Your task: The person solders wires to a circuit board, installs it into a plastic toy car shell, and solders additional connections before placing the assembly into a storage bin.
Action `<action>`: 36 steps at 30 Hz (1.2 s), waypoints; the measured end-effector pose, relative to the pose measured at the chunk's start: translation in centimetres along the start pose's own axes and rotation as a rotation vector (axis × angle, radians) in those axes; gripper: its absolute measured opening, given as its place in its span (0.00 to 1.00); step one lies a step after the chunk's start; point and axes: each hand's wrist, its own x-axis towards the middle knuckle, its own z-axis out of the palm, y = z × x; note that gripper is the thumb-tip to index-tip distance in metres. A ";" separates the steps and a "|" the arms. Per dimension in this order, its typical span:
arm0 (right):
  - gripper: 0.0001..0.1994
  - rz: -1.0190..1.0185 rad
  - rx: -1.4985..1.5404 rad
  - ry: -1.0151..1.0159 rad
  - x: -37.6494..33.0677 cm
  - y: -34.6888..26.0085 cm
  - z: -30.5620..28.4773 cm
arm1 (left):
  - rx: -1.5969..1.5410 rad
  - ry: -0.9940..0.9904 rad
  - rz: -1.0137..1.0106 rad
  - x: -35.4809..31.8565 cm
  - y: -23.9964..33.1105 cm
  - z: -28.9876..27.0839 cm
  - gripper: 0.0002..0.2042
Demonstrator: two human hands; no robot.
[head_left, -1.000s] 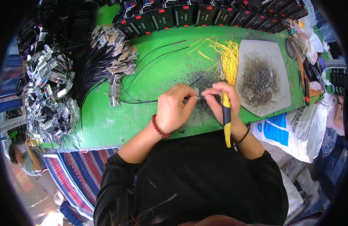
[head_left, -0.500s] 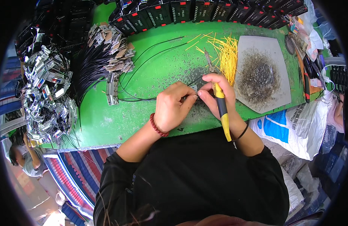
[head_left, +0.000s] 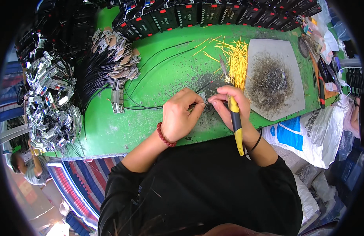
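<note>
My left hand (head_left: pixel 184 112) is closed in a pinch on thin black wires (head_left: pixel 150 107), which run left to a flat silvery metal part (head_left: pixel 118 96) on the green table. A small grey plate (head_left: pixel 202 96) shows at its fingertips, and a short black wire end sticks up beside it. My right hand (head_left: pixel 235 106) holds a soldering iron (head_left: pixel 236 118) with a yellow and black handle against the palm. Its metal tip points up and away, near a heap of thin yellow wires (head_left: pixel 238 63). The right thumb and forefinger sit close together by the plate; whether anything is between them I cannot make out.
Shiny metal parts (head_left: pixel 52 94) are piled at the left, beside a bundle of black wires with flat ends (head_left: pixel 123 59). Black boxes (head_left: pixel 189 13) line the far edge. A stained grey board (head_left: pixel 272 78) lies right; a white sack (head_left: pixel 308 133) stands beyond the near edge.
My right hand has drawn slightly right and down, carrying the soldering iron along. Its fingers have come away from the short black wire end. My left hand has barely moved.
</note>
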 end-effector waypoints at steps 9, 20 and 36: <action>0.17 0.240 0.027 0.093 -1.6 -0.9 -5.0 | 0.233 0.074 0.192 0.2 -1.4 1.5 0.06; 0.09 0.177 -0.112 0.749 -6.2 -0.1 -15.3 | 0.333 -0.002 0.271 0.3 -2.2 1.8 0.07; 0.05 0.203 -0.208 0.619 -5.0 2.1 -16.6 | 0.230 0.018 0.151 0.3 -1.8 1.9 0.05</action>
